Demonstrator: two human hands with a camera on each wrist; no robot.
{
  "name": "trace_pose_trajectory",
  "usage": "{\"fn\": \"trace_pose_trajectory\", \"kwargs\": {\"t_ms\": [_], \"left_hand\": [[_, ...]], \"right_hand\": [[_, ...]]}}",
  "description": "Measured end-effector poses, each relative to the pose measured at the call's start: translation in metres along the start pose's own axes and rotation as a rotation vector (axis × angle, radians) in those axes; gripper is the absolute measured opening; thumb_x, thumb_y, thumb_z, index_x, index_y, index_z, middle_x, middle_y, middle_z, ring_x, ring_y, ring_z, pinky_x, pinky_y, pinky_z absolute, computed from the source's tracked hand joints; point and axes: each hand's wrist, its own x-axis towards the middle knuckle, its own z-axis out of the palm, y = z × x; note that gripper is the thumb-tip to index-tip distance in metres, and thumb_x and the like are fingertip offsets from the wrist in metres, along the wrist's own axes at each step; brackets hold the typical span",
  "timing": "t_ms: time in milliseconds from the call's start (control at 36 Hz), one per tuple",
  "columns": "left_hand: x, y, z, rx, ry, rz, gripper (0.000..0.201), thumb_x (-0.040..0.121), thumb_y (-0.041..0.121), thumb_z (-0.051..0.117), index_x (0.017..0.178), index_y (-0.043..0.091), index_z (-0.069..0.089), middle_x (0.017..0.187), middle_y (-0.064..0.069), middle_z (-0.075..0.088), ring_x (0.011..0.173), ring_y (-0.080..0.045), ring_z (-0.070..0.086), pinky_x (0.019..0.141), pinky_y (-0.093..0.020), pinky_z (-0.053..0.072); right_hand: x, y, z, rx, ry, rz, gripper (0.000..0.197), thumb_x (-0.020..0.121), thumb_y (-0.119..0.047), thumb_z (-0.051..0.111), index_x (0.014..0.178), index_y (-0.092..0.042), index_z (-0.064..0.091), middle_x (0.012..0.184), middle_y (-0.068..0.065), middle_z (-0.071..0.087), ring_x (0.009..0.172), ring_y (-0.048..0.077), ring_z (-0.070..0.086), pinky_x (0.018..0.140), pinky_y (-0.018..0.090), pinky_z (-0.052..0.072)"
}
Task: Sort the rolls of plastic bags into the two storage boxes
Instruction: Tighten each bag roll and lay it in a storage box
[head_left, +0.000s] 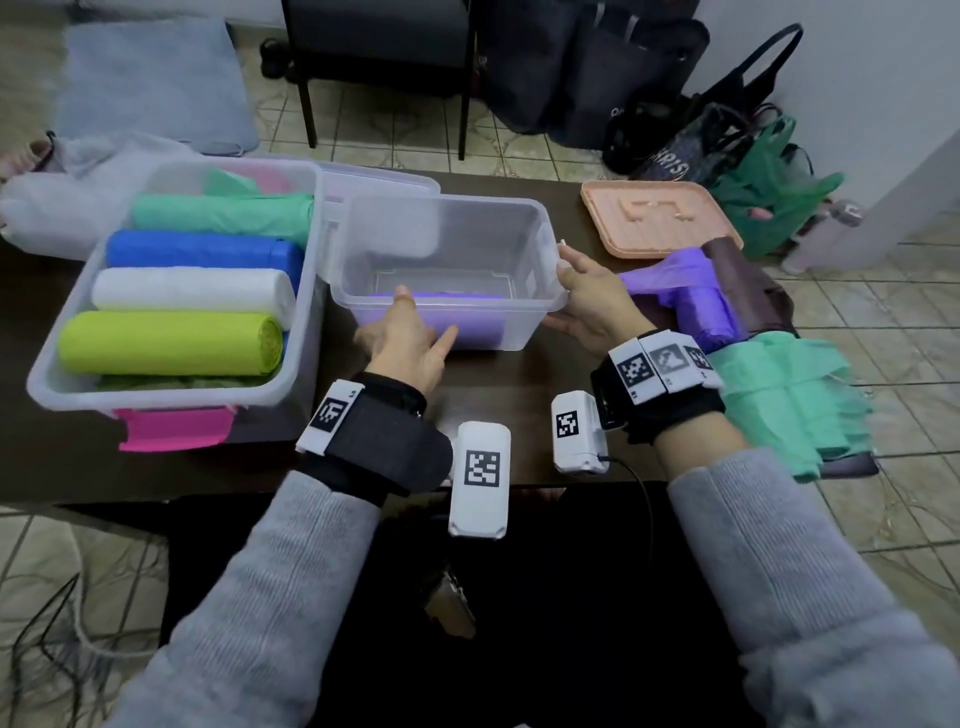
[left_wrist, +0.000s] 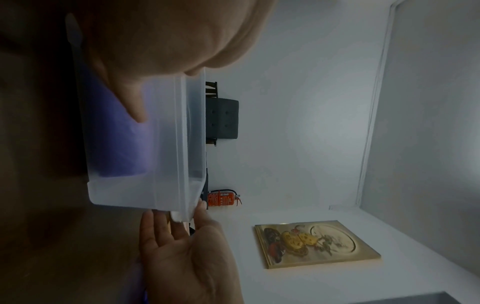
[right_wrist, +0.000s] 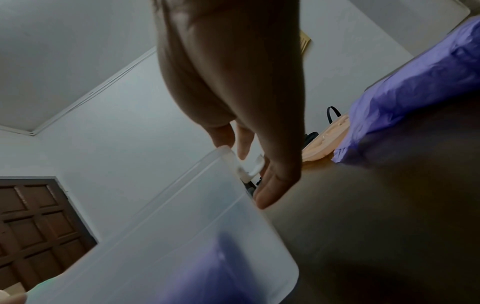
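Observation:
A small clear storage box (head_left: 447, 200) stands mid-table with one purple roll (head_left: 478, 322) inside, along its front wall. My left hand (head_left: 410, 338) lies flat on that front wall, thumb up by the rim; the left wrist view shows it on the box (left_wrist: 168, 144). My right hand (head_left: 587, 296) rests against the box's right end with straight fingers at the rim, as the right wrist view shows (right_wrist: 259, 174). The large clear box (head_left: 156, 400) at left holds green, blue, white and lime rolls. A loose purple roll (head_left: 701, 306) lies right of my right hand.
A dark brown roll (head_left: 737, 270) and partly unrolled green bags (head_left: 779, 395) lie at the table's right edge. A peach tray (head_left: 660, 218) sits at the back right. A clear lid (head_left: 379, 182) lies behind the boxes. Bags and a chair stand beyond the table.

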Motion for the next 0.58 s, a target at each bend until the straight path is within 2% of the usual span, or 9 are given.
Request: {"fn": "trace_pose_trajectory", "kwargs": {"t_ms": [56,139,194,250,306,389,472,528,583], "left_hand": [[0.002,-0.004,-0.001,0.044,0.007,-0.001,0.05,0.097,0.018,0.051,0.139,0.008,0.026,0.115,-0.013,0.046,0.115,-0.03,0.046,0.101,-0.049,0.043],[-0.006,-0.017,0.0,0.162,0.01,0.033,0.054,0.096,0.018,0.049,0.143,0.011,0.024,0.148,-0.007,0.028,0.126,-0.025,0.039,0.102,-0.041,0.041],[-0.013,-0.031,0.003,0.258,-0.034,0.068,0.053,0.095,0.017,0.048,0.143,0.012,0.028,0.147,-0.003,0.029,0.116,-0.021,0.042,0.094,-0.036,0.042],[-0.021,-0.047,0.007,0.397,-0.113,0.117,0.05,0.093,0.016,0.049,0.141,0.012,0.035,0.142,-0.002,0.036,0.108,-0.019,0.044,0.09,-0.034,0.043],[-0.026,-0.065,0.013,0.606,-0.199,0.206,0.046,0.091,0.018,0.052,0.136,0.014,0.042,0.139,-0.004,0.041,0.114,-0.02,0.046,0.101,-0.037,0.041],[-0.03,-0.09,0.015,1.034,-0.373,0.42,0.046,0.09,0.023,0.054,0.134,0.015,0.043,0.143,-0.007,0.038,0.131,-0.023,0.037,0.112,-0.034,0.027],[-0.029,-0.113,0.008,1.414,-0.482,0.622,0.056,0.094,0.029,0.05,0.143,0.011,0.03,0.152,-0.013,0.02,0.141,-0.027,0.016,0.113,-0.032,0.014],[-0.024,-0.126,0.002,1.575,-0.486,0.715,0.062,0.096,0.033,0.044,0.148,0.011,0.019,0.156,-0.016,0.007,0.145,-0.028,0.003,0.116,-0.036,0.006],[-0.016,-0.137,-0.004,1.706,-0.474,0.796,0.065,0.098,0.037,0.04,0.15,0.012,0.011,0.158,-0.016,-0.002,0.146,-0.029,-0.005,0.117,-0.041,0.002]], "right_hand": [[0.0,0.004,-0.002,-0.017,0.026,-0.019,0.041,0.102,-0.023,0.038,0.143,-0.021,0.037,0.126,0.003,0.058,0.106,0.02,0.059,0.073,0.03,0.051],[0.0,0.013,-0.011,-0.095,0.151,-0.097,0.036,0.102,-0.024,0.038,0.137,-0.022,0.047,0.112,-0.007,0.059,0.097,0.013,0.054,0.069,0.025,0.047],[0.001,0.019,-0.023,-0.154,0.241,-0.152,0.033,0.101,-0.02,0.041,0.132,-0.019,0.052,0.108,-0.009,0.056,0.092,0.007,0.052,0.082,0.027,0.049],[-0.001,0.025,-0.037,-0.211,0.305,-0.192,0.031,0.099,-0.014,0.044,0.126,-0.016,0.058,0.106,-0.004,0.056,0.085,0.002,0.052,0.082,0.02,0.047],[-0.006,0.027,-0.051,-0.288,0.37,-0.234,0.031,0.094,-0.004,0.045,0.119,-0.011,0.063,0.105,-0.001,0.061,0.09,0.004,0.056,0.078,0.011,0.044],[-0.016,0.028,-0.076,-0.391,0.513,-0.238,0.038,0.084,0.008,0.041,0.106,-0.005,0.068,0.108,0.006,0.067,0.099,0.01,0.058,0.083,0.011,0.039],[-0.024,0.03,-0.105,-0.497,0.688,-0.172,0.036,0.08,0.004,0.043,0.101,-0.013,0.067,0.116,0.011,0.062,0.111,0.025,0.054,0.094,0.025,0.039],[-0.03,0.032,-0.122,-0.612,0.77,-0.073,0.034,0.083,-0.001,0.045,0.108,-0.016,0.061,0.128,0.012,0.05,0.124,0.031,0.042,0.1,0.037,0.035],[-0.037,0.033,-0.135,-0.715,0.815,0.038,0.035,0.085,-0.006,0.048,0.118,-0.015,0.053,0.135,0.012,0.04,0.13,0.031,0.031,0.103,0.041,0.03]]}}
